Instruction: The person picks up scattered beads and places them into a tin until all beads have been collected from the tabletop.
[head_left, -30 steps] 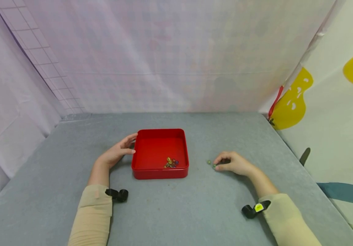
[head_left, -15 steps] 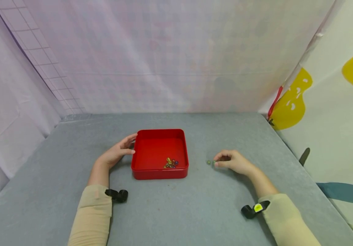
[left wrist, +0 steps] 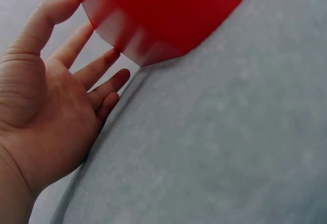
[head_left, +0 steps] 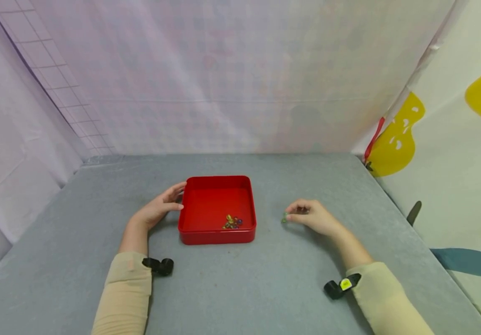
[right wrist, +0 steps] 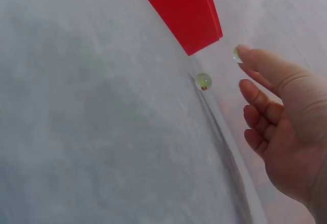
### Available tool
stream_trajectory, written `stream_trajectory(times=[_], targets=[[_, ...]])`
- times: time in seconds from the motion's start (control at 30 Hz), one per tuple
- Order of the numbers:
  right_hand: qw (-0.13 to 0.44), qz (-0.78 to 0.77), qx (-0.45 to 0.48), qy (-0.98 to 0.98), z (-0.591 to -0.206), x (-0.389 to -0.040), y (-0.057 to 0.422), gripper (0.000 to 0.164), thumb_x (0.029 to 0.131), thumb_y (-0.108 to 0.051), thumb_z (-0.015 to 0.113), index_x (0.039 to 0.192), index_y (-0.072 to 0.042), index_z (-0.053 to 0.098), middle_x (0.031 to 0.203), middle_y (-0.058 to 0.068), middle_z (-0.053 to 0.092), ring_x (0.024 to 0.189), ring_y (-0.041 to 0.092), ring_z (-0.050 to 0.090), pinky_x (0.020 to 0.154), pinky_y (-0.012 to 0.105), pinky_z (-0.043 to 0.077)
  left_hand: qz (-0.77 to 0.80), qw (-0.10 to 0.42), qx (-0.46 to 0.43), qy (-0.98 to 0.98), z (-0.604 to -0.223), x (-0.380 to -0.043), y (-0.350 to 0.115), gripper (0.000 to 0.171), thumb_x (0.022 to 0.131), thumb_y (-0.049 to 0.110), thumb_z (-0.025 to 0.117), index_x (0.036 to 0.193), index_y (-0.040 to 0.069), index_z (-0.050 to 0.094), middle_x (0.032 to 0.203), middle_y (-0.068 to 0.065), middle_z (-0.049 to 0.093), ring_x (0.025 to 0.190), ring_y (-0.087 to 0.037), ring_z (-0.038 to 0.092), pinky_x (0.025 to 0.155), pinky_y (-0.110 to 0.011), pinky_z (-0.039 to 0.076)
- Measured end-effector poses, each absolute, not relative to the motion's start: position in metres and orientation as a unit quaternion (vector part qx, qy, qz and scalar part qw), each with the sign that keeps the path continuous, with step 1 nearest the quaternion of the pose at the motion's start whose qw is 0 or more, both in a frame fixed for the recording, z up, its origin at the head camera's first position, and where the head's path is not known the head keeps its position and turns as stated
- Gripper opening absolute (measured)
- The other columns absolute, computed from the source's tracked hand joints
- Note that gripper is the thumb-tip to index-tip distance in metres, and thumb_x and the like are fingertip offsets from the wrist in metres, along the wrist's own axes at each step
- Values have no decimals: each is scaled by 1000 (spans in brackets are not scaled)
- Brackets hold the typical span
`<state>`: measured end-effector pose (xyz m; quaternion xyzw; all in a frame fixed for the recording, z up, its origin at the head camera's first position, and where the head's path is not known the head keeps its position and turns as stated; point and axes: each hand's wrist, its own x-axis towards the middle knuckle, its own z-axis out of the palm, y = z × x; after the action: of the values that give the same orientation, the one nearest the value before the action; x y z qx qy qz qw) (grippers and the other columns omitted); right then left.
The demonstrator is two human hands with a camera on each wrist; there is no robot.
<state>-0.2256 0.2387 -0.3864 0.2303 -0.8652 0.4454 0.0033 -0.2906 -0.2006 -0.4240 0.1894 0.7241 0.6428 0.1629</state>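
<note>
A square red box [head_left: 213, 200] sits on the grey table, with several small coloured marbles [head_left: 233, 222] clustered near its front right inside corner. My left hand [head_left: 158, 210] rests against the box's left side, thumb and fingertips touching the wall, fingers fairly straight. In the left wrist view, the fingers [left wrist: 97, 70] spread along the red wall without wrapping round it. To the right of the box, my right hand [head_left: 315, 217] pinches a clear marble [right wrist: 236, 55] between thumb and forefinger, just above the table. Another greenish marble [right wrist: 203, 81] lies on the table close to those fingertips.
The grey cloth-covered table [head_left: 240, 298] stretches around the box. Behind it hangs a pale checked curtain [head_left: 240, 83]. A white sheet with yellow printed shapes [head_left: 395, 149] hangs along the right edge.
My right hand has lifted one of the two loose marbles and moved slightly left and away from me, toward the other. The left hand and box have stayed put.
</note>
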Motion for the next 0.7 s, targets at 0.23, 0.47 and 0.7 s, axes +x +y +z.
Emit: stream_trajectory(times=[0.23, 0.47, 0.7], targets=[[18, 452, 225, -863, -385, -228, 227, 13, 84, -4, 72, 95, 3, 70, 81, 8, 63, 79, 21, 54, 72, 33, 42, 641, 161, 192, 725, -425, -292, -201, 69, 93, 1, 55, 152, 7, 21, 156, -16, 18, 140, -36, 16, 106, -59, 18], [27, 454, 235, -859, -406, -250, 224, 11, 83, -8, 74, 93, -5, 72, 81, 1, 65, 81, 18, 55, 77, 32, 41, 641, 163, 192, 725, -426, -294, -202, 68, 93, 1, 55, 152, 9, 22, 156, -14, 18, 140, -35, 16, 106, -59, 18], [27, 467, 248, -848, -403, -257, 207, 12, 82, -13, 75, 93, -8, 73, 85, -1, 66, 84, 21, 54, 78, 35, 41, 643, 161, 193, 723, -426, -294, -201, 69, 92, 0, 55, 152, 8, 21, 156, -16, 18, 140, -36, 15, 106, -58, 19]])
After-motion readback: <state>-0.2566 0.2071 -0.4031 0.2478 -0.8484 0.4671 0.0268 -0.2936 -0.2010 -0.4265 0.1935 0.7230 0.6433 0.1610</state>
